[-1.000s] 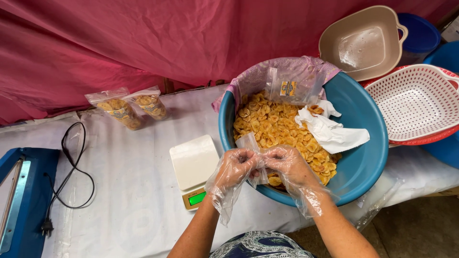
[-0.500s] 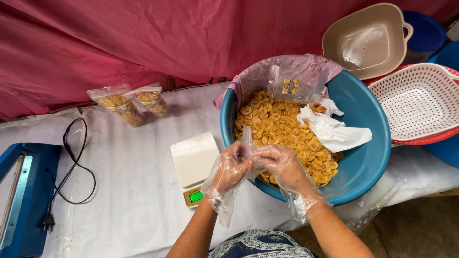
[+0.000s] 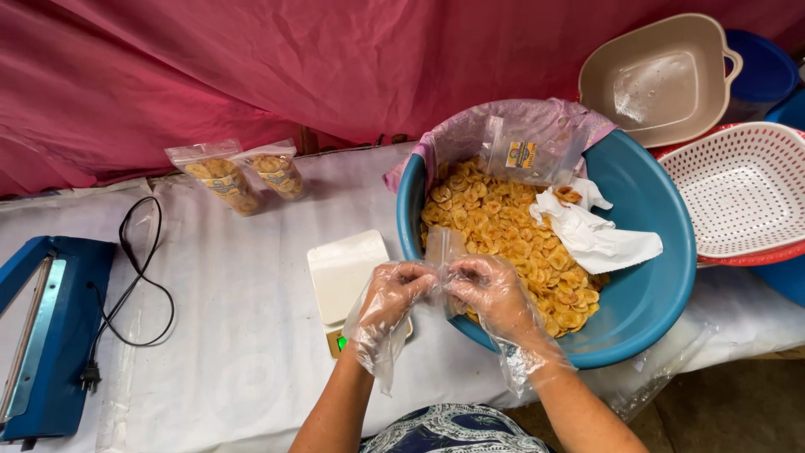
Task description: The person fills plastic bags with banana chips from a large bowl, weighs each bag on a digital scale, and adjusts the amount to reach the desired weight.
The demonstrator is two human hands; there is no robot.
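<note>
Two gloved hands (image 3: 444, 294) over white-covered table (image 3: 235, 335).

A small makeshift snack-packing stall was shown: a table (image 3: 251, 369) draped in white cloth against a red fabric wall (image 3: 251, 75), a basin (image 3: 646, 294) heaped with chips (image 3: 503, 226), a scale (image 3: 344, 273), a bag sealer (image 3: 42, 335), and filled packets (image 3: 239, 172).

A small clear plastic bag (image 3: 443, 256) — empty, thin and crinkled — stands upright at the blue basin's (image 3: 646, 294) nine o'clock rim, pinched at both sides. Behind it, toward one o'clock, golden banana chips (image 3: 503, 226) fill the basin — round, loosely heaped.
</note>
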